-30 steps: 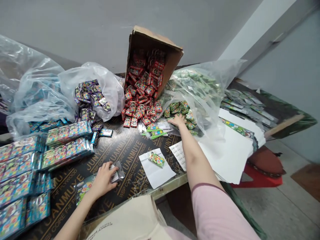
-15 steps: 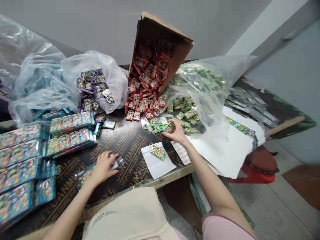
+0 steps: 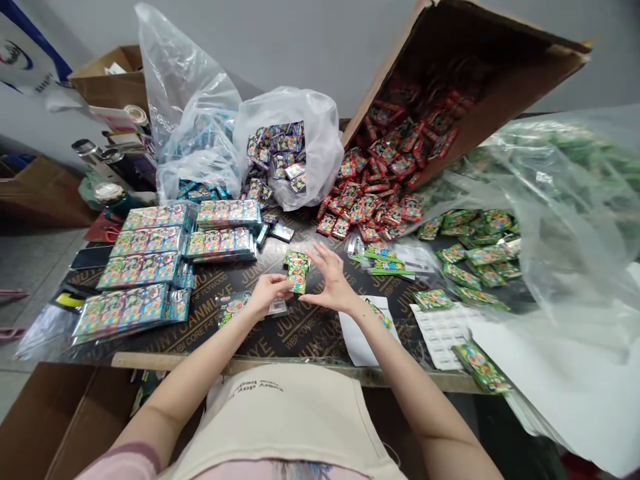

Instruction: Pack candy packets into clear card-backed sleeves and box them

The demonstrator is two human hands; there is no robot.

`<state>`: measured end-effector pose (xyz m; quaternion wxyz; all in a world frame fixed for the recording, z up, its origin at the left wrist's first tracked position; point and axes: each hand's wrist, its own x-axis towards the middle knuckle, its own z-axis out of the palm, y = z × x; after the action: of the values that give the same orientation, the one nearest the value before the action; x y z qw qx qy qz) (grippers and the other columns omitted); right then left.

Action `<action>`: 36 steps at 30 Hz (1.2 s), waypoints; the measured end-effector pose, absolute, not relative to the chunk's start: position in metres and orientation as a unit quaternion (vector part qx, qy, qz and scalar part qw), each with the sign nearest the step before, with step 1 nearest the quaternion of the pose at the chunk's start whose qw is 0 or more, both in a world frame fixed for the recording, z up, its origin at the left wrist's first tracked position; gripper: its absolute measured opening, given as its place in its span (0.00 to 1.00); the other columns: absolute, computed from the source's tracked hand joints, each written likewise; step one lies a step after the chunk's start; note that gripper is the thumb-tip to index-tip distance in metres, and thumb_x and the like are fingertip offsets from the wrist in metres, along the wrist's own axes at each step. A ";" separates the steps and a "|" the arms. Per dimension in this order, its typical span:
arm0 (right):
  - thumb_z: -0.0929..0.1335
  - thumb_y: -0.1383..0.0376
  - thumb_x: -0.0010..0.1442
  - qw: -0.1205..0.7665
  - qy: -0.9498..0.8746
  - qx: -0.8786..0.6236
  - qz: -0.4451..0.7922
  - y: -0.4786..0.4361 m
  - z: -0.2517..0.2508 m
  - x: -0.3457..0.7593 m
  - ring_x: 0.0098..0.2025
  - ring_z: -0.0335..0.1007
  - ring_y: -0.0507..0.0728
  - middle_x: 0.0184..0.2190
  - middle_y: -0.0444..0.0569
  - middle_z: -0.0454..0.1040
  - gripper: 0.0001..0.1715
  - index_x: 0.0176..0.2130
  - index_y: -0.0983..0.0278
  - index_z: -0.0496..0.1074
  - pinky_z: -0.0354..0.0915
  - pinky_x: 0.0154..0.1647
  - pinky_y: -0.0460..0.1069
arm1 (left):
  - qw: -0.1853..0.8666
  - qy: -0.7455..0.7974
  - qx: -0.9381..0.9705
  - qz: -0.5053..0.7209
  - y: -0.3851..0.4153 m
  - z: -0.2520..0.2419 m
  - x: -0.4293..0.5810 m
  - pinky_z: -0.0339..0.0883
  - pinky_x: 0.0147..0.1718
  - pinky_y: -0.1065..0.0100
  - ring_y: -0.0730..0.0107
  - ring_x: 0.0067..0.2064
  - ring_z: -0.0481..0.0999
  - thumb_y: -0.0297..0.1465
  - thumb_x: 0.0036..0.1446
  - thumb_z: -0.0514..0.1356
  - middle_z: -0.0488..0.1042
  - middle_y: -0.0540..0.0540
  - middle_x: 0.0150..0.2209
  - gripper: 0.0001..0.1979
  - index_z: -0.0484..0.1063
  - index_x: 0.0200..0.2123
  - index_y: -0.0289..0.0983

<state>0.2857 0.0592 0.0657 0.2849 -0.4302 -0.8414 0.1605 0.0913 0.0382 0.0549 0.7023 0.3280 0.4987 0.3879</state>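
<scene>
My left hand (image 3: 270,293) pinches the lower left edge of a small green printed packet (image 3: 298,280), held over the dark table. Part of another green piece (image 3: 295,257) shows just above it; whether the two are joined I cannot tell. Beside them my right hand (image 3: 327,277) is open, thumb and fingers spread around the packet's right side, and I cannot tell whether it touches. Under the left hand lies a flat clear printed bag (image 3: 233,307). A white paper (image 3: 357,340) with a green packet on it lies below my right wrist.
Stacks of clear-wrapped packet strips (image 3: 145,267) stand left. Behind are a plastic bag of purple packets (image 3: 320,127) and a tilted carton (image 3: 520,87) spilling red packets (image 3: 370,207). Loose green packets (image 3: 480,253), flat green-topped bags (image 3: 387,260) and a label sheet (image 3: 440,340) lie right.
The view has swung left. My right hand has moved from the green pieces at the back to beside my left hand. My left hand has risen off the clear bag and now holds a green packet.
</scene>
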 end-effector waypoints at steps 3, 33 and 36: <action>0.72 0.54 0.48 0.307 -0.837 -0.413 0.187 0.050 0.062 0.282 0.61 0.59 0.67 0.58 0.54 0.65 0.47 0.63 0.55 0.55 0.45 0.63 0.66 | 0.697 0.495 0.363 0.370 0.034 0.058 0.082 0.66 0.30 0.69 0.70 0.27 0.73 0.43 0.38 0.71 0.77 0.42 0.28 0.22 0.77 0.30 0.31; 0.72 0.52 0.50 0.572 -0.242 -0.479 0.620 0.019 0.065 0.199 0.37 0.76 0.57 0.33 0.43 0.77 0.28 0.47 0.57 0.64 0.73 0.39 0.53 | 0.587 0.508 0.270 0.569 0.012 0.050 0.080 0.66 0.42 0.66 0.68 0.36 0.74 0.38 0.38 0.70 0.77 0.45 0.35 0.23 0.77 0.38 0.34; 0.73 0.56 0.46 0.580 -0.198 -0.495 0.616 0.027 0.069 0.194 0.31 0.75 0.55 0.27 0.40 0.75 0.20 0.38 0.60 0.67 0.72 0.34 0.51 | 0.602 0.483 0.181 0.610 0.002 0.051 0.094 0.67 0.40 0.69 0.71 0.35 0.75 0.40 0.37 0.71 0.79 0.47 0.35 0.21 0.77 0.35 0.35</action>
<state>0.1945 0.0268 0.0691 0.5799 -0.4949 -0.1980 0.6162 0.0936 0.0024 0.0515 0.6016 0.1805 0.4828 0.6102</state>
